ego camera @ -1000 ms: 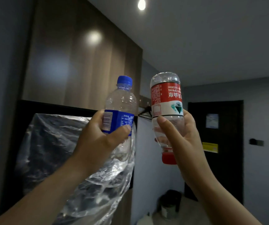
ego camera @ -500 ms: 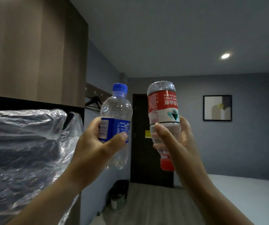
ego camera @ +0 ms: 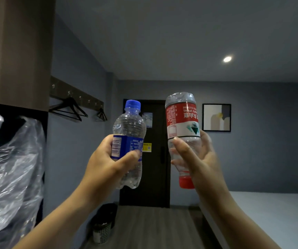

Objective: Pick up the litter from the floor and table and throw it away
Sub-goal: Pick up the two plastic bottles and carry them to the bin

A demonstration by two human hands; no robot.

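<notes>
Both my hands are raised in front of me at chest height. My left hand [ego camera: 107, 164] grips a clear plastic bottle with a blue cap and blue label [ego camera: 129, 126], held upright. My right hand [ego camera: 198, 159] grips a clear bottle with a red label [ego camera: 181, 117], held upside down so its red cap points to the floor. The two bottles are a short gap apart and do not touch. A small mesh waste bin with a black liner [ego camera: 102, 229] stands on the floor by the left wall, below my left forearm.
A clear plastic sheet [ego camera: 13, 173] covers dark furniture at the left. Black hangers [ego camera: 67, 110] hang on a wall rail. A dark door [ego camera: 155, 159] closes the far end of the wood floor [ego camera: 153, 225]. A bed edge [ego camera: 270, 212] runs along the right.
My view has swung to the right, so the plastic-covered furniture slid left and the door, bin and bed came into sight. Both hands keep their hold on the bottles.
</notes>
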